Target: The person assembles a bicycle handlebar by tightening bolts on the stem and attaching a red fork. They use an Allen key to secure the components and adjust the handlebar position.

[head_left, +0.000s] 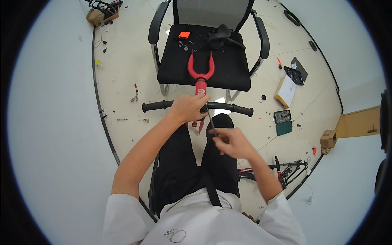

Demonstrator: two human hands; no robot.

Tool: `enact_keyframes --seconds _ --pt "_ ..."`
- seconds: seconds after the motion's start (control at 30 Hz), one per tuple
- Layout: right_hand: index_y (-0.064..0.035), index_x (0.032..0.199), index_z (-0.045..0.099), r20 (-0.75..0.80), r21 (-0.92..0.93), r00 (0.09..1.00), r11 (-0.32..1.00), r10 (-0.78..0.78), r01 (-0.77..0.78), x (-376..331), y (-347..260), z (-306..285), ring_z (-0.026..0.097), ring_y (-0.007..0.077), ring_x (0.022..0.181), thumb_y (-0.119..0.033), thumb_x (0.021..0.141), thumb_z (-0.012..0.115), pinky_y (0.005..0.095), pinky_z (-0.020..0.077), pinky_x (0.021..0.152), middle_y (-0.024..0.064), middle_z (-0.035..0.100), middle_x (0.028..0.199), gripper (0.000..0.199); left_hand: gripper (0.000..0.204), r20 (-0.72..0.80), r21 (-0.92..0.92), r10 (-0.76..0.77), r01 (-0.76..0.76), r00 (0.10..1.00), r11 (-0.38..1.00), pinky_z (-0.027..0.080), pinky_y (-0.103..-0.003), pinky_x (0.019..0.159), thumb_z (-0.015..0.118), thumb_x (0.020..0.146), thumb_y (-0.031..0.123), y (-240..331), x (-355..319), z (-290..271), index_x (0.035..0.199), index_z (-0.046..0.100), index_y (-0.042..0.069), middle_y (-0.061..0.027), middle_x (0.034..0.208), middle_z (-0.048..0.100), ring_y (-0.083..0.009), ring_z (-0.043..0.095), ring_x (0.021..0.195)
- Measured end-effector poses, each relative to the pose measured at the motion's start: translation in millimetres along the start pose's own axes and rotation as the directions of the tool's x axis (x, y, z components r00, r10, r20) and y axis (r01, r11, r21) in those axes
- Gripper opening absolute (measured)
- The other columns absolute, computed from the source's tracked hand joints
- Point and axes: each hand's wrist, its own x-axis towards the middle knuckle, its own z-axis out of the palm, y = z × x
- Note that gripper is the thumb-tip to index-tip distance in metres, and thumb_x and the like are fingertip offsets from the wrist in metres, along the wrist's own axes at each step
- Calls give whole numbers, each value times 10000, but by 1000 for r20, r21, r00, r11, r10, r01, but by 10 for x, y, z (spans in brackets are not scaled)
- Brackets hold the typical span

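Observation:
My left hand (188, 108) is closed around the middle of a black handlebar (157, 106), where it meets the red head tube (201, 86) of a small bike. The red fork (209, 72) points away from me, and its tips rest on the seat of a black chair. Between the thumb and fingers of my right hand (232, 142) is a thin grey metal tool (211, 121). Its far end reaches up to the handlebar's centre, just right of my left hand. That end is too small to make out, so I cannot tell the tool's exact kind.
On the chair seat (175, 72) lie a black saddle (219, 36), an orange piece (184, 35) and several small metal parts. A green case (284, 128), a tool box (294, 75) and a cardboard box (328, 139) are on the right. A black bike frame (281, 169) lies beside my seat.

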Motion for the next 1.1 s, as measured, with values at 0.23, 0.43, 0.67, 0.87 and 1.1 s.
enact_keyframes --seconds 0.23,0.43,0.67,0.87,1.1 --pt "59 1075 704 67 -440 991 888 -116 134 153 58 -888 654 133 607 13 905 619 276 549 598 102 697 759 196 389 44 18 -10 9 999 1000 499 -425 526 775 720 298 89 59 -28 971 550 105 -59 783 655 -316 654 607" --pt "53 962 717 -109 -613 943 768 -316 186 813 51 -1254 669 177 628 -47 848 726 307 522 606 143 703 755 152 413 64 31 -10 8 998 999 493 -420 546 772 719 306 143 116 -16 1000 547 102 -61 772 653 -318 652 630" --pt "45 921 685 -283 -541 762 753 -583 376 1194 140 -863 677 332 667 -95 847 720 373 513 609 206 677 766 163 427 71 -154 -16 27 997 988 512 -486 721 760 759 270 79 6 -47 1060 543 59 -171 924 646 -402 645 844" --pt "56 1118 676 -551 -160 766 943 -332 293 852 535 -280 734 208 905 -106 924 658 315 557 812 171 744 967 253 685 148 -433 -61 120 987 893 478 -444 957 773 757 278 145 118 -436 1335 493 37 -238 1244 554 -421 570 1144" --pt "-4 1042 680 -526 -416 663 841 -532 346 891 790 -26 626 381 983 -279 800 739 450 435 914 172 690 1011 371 549 218 -148 321 -294 922 944 454 -434 1001 702 773 159 114 685 -464 1299 567 78 -165 1411 501 -331 535 1243"
